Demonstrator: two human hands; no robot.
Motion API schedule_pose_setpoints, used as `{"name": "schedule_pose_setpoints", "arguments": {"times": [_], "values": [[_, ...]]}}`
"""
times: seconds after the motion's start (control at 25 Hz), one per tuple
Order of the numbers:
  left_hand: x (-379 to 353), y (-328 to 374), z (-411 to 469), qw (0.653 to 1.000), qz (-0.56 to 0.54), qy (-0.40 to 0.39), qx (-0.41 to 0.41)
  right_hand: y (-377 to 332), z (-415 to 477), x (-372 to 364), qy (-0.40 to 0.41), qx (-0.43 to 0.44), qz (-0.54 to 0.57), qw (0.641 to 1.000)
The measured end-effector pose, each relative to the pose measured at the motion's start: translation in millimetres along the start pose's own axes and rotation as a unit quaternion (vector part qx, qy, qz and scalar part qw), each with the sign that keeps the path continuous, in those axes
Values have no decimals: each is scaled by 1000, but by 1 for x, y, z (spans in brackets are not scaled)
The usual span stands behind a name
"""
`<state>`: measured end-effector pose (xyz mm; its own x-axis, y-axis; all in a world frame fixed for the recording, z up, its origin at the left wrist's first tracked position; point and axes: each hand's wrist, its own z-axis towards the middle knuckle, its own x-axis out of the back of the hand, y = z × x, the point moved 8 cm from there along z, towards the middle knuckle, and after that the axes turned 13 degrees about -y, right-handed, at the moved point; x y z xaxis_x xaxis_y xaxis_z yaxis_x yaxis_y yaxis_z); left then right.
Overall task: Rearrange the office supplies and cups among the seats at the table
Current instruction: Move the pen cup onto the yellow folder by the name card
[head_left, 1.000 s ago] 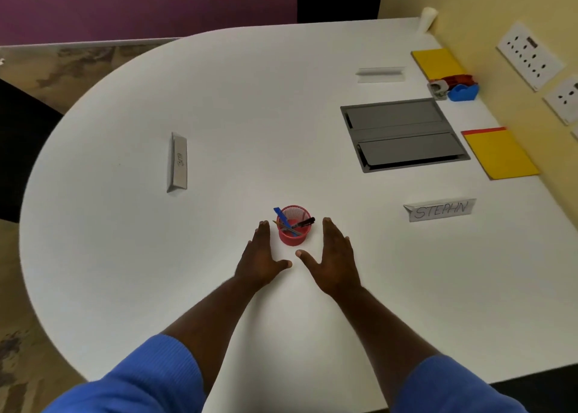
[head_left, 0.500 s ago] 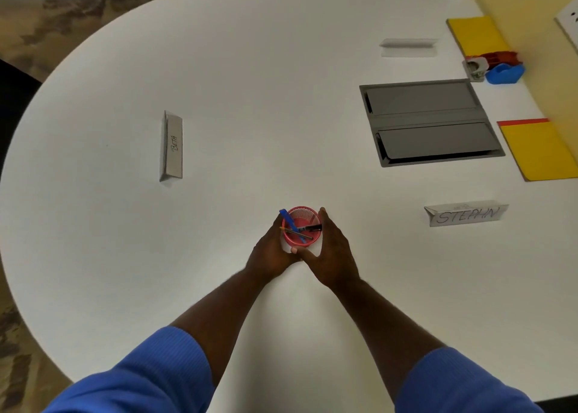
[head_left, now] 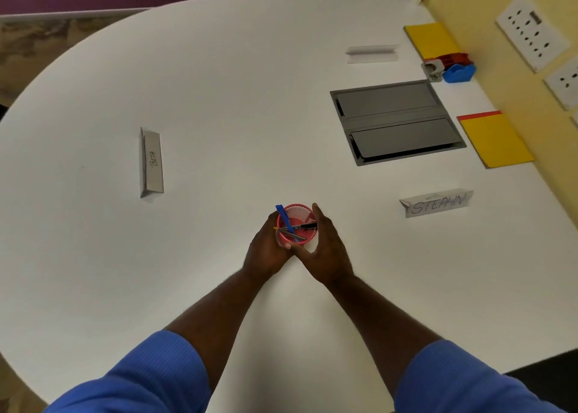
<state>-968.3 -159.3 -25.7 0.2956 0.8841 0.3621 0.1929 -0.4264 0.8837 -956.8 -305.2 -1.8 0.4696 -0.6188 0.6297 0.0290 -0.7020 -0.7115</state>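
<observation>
Even, soft overhead light, faint shadows on the white table [head_left: 219, 84], wide-angle bending at edges, slight blur.

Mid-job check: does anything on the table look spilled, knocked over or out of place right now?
Nothing spilled or toppled. The red mesh cup stands upright between the left hand and right hand, pens leaning inside it. The name cards, yellow pads and tape dispenser sit orderly on the table.

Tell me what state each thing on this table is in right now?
Red cup: upright, pens inside, clasped by both hands.
Left hand: wrapped on cup.
Right hand: wrapped on cup.
Cable box: lids shut.
BETA card: standing.
STEPHN card: standing.
Blank card: standing.
Near yellow folder: closed, flat.
Far yellow folder: closed, flat.
</observation>
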Motion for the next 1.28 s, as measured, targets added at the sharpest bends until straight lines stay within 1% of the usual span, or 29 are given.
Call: {"name": "schedule_pose_setpoints", "arguments": {"times": [0.28, 0.44, 0.68, 0.88, 1.08, 1.28], "values": [[-27, 55, -29, 998, 22, -6, -53, -11, -65, 41, 50, 11, 5, 999], [-51, 80, -43, 998, 11, 21, -59, -4, -90, 69, 43, 41, 4, 998], [-115, 110, -47, 997, 21, 65, -45, 50, -118, 109, 25, 77, 21, 996], [-186, 159, -32, 996, 42, 47, -61, 107, -144, 162, 58, 76, 0, 995], [-208, 184, 4, 995, 68, 28, -71, 132, -142, 200, 85, 54, 13, 995], [-224, 203, 61, 991, 81, -23, -107, 159, -121, 237, 127, 3, 21, 992]]}}
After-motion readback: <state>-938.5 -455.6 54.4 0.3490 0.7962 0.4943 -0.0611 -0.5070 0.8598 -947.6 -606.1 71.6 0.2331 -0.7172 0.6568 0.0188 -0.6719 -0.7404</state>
